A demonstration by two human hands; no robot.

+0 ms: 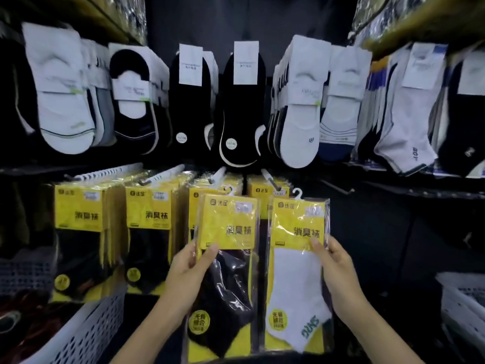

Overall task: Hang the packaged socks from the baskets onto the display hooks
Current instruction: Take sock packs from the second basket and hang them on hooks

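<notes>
Now, far left, one white perforated basket sits low beside the rack. Above it, four display hooks in the lower row each carry a stack of yellow hanging packs. The left hand reaches up, thumb across the front of the yellow card and fingers tucked behind. It pinches the left edge of the black sock pack, held upright before the third stack. Just beside it is the white sock pack, also upright. The right hand pinches its right edge, thumb in front. That's two packs held, one per hand, each topped by a white hanger. Further right, one bare hook, then a second white basket.
</notes>
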